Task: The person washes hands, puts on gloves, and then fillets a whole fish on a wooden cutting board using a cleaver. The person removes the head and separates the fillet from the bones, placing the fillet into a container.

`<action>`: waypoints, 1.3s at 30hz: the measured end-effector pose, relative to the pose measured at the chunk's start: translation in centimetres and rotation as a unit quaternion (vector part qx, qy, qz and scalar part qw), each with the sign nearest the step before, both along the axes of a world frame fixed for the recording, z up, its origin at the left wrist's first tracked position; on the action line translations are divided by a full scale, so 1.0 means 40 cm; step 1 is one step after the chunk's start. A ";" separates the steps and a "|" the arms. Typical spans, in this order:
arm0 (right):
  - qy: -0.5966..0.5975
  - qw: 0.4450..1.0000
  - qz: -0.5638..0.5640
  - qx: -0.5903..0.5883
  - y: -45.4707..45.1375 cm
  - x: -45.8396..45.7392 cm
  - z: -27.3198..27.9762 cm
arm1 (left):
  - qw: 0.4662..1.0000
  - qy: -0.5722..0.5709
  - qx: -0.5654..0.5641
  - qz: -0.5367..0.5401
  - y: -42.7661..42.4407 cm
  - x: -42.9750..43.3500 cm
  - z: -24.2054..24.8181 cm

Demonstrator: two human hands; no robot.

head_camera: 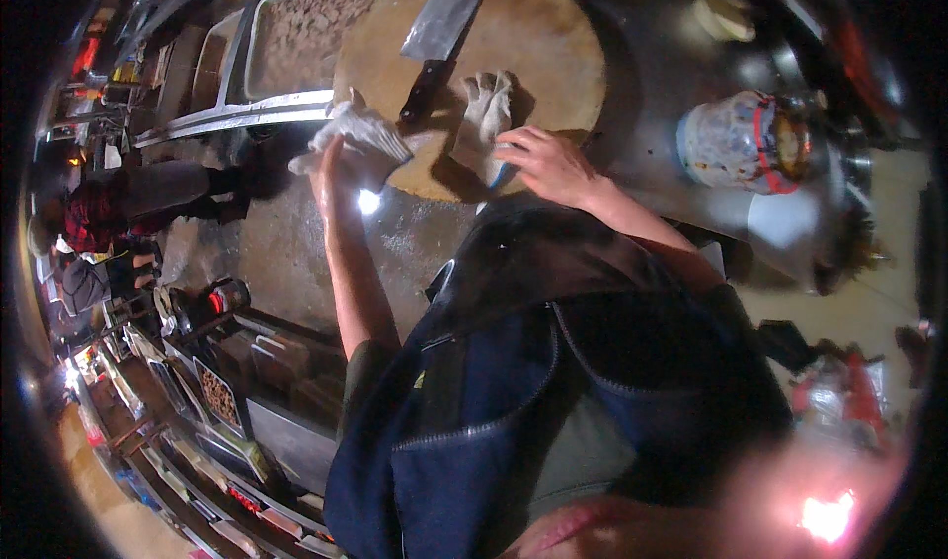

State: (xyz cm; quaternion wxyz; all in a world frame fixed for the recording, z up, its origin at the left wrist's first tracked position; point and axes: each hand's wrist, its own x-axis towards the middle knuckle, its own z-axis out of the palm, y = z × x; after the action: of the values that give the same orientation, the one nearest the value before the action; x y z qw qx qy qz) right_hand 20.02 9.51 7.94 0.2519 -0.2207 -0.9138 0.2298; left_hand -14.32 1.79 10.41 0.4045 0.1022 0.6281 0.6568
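My left hand (329,170) holds a white knit work glove (363,133), its ribbed cuff pointing right, over the near left edge of a round wooden chopping block (552,37). At the block's near side, the fingers of my right hand (552,163) are on the blue-edged cuff of a second knit glove (481,111), whose fingers point away from me. Both hands are bare. Between and beyond the gloves a cleaver (443,22) lies flat on the block, its dark handle (426,91) towards me.
Left of the block sits a metal-rimmed tray (255,40) of chopped, meat-like pieces. To the right stands a large jar wrapped in plastic (729,140) with a red band. Another person (96,211) is at the far left. Shelving with trays (215,396) runs along the lower left.
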 end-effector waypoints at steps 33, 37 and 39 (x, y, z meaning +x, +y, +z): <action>0.147 0.985 -0.067 0.067 0.014 -0.053 0.250 | 0.927 0.196 0.190 -0.258 0.119 0.457 0.006; 0.133 0.981 -0.022 0.138 0.016 -0.085 0.236 | 0.925 0.183 0.228 -0.244 0.120 0.457 0.024; 0.106 0.984 -0.092 0.115 0.041 -0.091 0.226 | 0.942 0.134 0.183 -0.246 0.118 0.442 0.046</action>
State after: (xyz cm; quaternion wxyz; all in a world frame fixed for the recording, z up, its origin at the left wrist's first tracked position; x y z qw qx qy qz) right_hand 16.38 11.17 16.97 0.3905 -0.2476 -0.8783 0.1213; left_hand 3.36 6.51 12.27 0.4403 0.4129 0.5002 0.6208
